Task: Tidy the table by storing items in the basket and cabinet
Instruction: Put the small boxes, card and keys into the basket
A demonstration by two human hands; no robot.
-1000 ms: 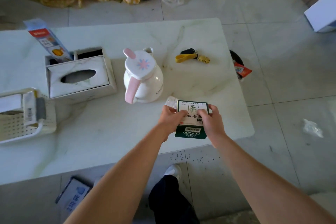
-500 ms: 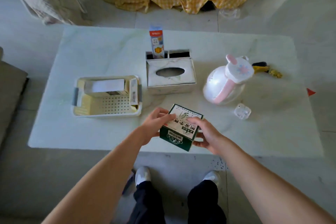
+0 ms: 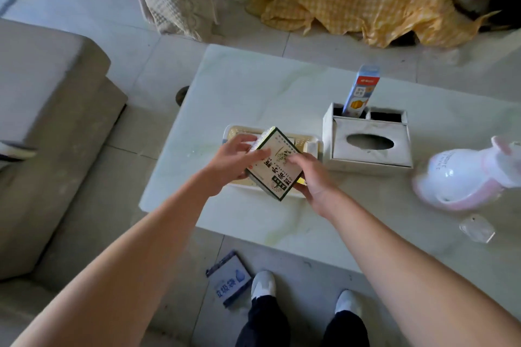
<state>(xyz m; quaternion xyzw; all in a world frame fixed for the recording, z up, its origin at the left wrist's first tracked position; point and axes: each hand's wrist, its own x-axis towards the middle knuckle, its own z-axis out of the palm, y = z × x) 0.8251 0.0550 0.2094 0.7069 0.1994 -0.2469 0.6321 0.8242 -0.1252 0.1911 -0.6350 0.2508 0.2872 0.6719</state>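
Note:
A green and white box (image 3: 275, 167) with printed characters hangs tilted just above the cream plastic basket (image 3: 312, 145) on the white marble table (image 3: 253, 93). My left hand (image 3: 235, 159) grips the box's left edge. Its right edge and underside rest in my right hand (image 3: 308, 175). Box and hands cover most of the basket, so what lies inside it is hidden.
Right of the basket stands a white tissue box holder (image 3: 369, 144) with a tall blue carton (image 3: 361, 91) in its slot. Further right are a white and pink kettle (image 3: 462, 177) and a small clear container (image 3: 477, 228). A grey sofa (image 3: 48, 121) is on the left. A blue packet (image 3: 229, 280) lies on the floor by my feet.
Both hands have carried the box leftward from the table's right front to above the basket, and the view has swung left with them.

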